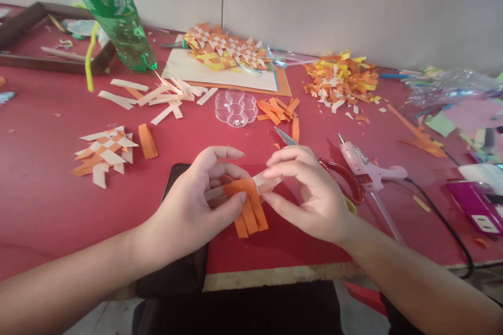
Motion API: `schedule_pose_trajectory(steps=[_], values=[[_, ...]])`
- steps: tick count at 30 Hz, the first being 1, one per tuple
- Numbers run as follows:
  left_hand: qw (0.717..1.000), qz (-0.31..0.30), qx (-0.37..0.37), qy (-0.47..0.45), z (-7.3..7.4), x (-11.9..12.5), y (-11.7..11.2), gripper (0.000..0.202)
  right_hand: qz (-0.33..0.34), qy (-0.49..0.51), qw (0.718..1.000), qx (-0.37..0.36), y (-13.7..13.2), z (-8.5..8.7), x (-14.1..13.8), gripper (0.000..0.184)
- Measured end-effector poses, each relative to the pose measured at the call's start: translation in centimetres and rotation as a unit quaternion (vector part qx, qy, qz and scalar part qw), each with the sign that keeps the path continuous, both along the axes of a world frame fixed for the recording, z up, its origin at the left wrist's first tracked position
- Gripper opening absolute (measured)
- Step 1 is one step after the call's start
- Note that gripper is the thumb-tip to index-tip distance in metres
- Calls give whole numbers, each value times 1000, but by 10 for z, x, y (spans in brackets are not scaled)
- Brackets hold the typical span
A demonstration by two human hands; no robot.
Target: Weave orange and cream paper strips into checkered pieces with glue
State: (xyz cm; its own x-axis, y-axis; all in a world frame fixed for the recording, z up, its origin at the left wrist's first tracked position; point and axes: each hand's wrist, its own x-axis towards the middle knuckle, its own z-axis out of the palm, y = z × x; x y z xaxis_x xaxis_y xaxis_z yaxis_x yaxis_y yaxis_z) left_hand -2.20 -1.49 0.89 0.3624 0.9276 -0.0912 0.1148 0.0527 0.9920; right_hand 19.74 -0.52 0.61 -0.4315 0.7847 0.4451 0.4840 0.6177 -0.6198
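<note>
My left hand (pixel 204 191) pinches a small weave of orange paper strips (pixel 249 214), its thumb pressed on the orange folds. A white paper strip (pixel 267 182) passes crosswise through the orange ones and sticks out at the right. My right hand (pixel 310 188) has its fingers closed on that white end. The orange strips hang down toward the table's front edge. Just beyond the right hand lie red-handled scissors (pixel 341 175), partly hidden by it. A finished-looking orange and white woven paper piece (pixel 108 149) rests at the left, beside a folded orange strip (pixel 148 141).
White strips (pixel 168 94), orange strips (pixel 277 110) and a clear flower-shaped tray (pixel 236 109) lie ahead. A green bottle (pixel 118 15) stands back left. Woven pieces (pixel 231 49) and paper scraps (pixel 341 81) line the wall. A glue gun (pixel 365 165) and its cord lie right; a black phone-like object (pixel 176 267) sits under my left arm.
</note>
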Motion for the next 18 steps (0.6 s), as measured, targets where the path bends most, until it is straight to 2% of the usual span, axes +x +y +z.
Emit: schedule_pose_trajectory(steps=[2, 4, 8, 18], values=[[1000, -9, -6, 2, -2, -1, -1, 42, -1, -21, 999, 38, -1, 4, 0, 23], [1000, -13, -2, 8, -3, -1, -3, 49, 28, -14, 998, 63, -2, 7, 0, 27], [999, -20, 26, 28, -1, 2, -4, 58, 51, -16, 997, 59, -3, 8, 0, 32], [998, -28, 31, 50, 2, 2, -4, 57, 48, -27, 997, 62, -2, 6, -2, 24]])
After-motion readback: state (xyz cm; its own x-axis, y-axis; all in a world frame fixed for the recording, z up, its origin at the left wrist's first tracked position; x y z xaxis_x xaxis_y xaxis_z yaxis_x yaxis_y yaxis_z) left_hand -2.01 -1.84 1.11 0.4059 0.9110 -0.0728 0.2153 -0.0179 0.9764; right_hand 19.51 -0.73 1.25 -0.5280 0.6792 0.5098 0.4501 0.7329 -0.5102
